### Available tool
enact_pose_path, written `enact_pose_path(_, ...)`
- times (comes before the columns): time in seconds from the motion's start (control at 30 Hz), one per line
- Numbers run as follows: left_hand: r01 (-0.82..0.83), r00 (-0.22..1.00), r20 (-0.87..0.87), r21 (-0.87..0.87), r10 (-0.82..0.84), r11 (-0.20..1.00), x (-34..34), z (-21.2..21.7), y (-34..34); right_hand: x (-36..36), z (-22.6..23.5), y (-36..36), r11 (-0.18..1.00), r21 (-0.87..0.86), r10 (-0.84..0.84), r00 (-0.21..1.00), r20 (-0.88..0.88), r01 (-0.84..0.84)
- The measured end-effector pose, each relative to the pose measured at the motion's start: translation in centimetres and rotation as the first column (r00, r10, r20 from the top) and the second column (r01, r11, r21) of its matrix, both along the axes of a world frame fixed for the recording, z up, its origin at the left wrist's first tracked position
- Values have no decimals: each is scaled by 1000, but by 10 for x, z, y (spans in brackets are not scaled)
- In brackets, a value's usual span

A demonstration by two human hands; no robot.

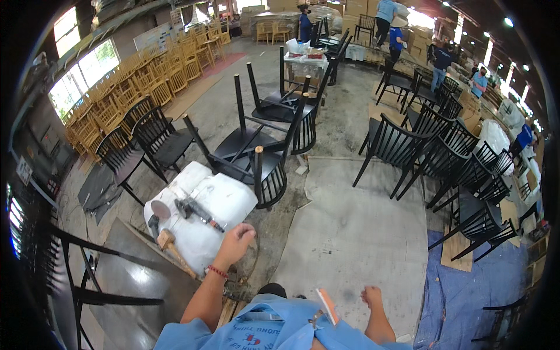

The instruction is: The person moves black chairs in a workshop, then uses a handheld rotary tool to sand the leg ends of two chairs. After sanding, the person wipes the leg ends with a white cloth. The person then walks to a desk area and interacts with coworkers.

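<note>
Left hand (pixel 236 242), lower centre: fingers curled, cannot tell if holding anything. Near: white padded surface (pixel 230 195), left of centre, bearing black elongated hand tool (pixel 198 213), wooden mallet (pixel 167 238). Right hand (pixel 371 296), lower right: fingers curled, contents unclear.

- Two hands (pixel 236 244)
- One long dark tool (pixel 202 214)
- One wooden mallet (pixel 167 239)
- One round disc (pixel 160 209)
- One red bead bracelet (pixel 217 272)
- One blue tarp (pixel 466 297)
- At least six other people (pixel 444 57)
- Over a dozen black chairs (pixel 169 149)
- Many light-wood chairs (pixel 161 92), too crowded to count
</note>
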State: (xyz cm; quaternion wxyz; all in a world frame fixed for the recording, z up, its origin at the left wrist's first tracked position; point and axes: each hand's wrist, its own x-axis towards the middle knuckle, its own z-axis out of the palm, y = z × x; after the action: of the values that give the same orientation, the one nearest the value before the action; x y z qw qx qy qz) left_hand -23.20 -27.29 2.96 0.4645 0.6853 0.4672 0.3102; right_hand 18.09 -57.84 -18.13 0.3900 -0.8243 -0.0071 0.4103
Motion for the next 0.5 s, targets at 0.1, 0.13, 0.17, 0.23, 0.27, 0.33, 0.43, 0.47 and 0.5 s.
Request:
enact_pose_path(0.1,-147,985,78,-57,152,987,36,-23,82,22,-15,-52,972,-127,-200,980,-15,196)
enact_pose_path(0.13,-214,973,95,14,212,977,48,-32,110,25,-17,-68,971,-237,-26,1000,-10,23)
enact_pose_path(0.17,-295,954,80,50,291,954,60,-42,137,25,-21,-74,935,-278,-257,961,-106,219)
enact_pose_path(0.23,-402,915,-20,39,402,915,75,-59,188,26,-21,-74,915,-323,-330,908,-257,241)
enact_pose_path(0.27,-415,909,20,149,417,897,86,-68,212,28,-18,-65,902,-357,-350,895,-276,243)
enact_pose_path(0.33,-385,917,-21,221,399,896,103,-77,259,33,-13,-30,896,-379,-358,883,-305,232)
enact_pose_path(0.43,-195,979,83,116,186,974,119,-81,305,54,3,41,909,-363,-332,882,-335,204)
enact_pose_path(0.47,-141,985,116,107,128,984,122,-81,315,65,8,65,919,-345,-313,885,-343,191)
enact_pose_path(0.5,-89,992,102,80,80,993,120,-80,320,77,13,91,931,-317,-290,892,-348,179)
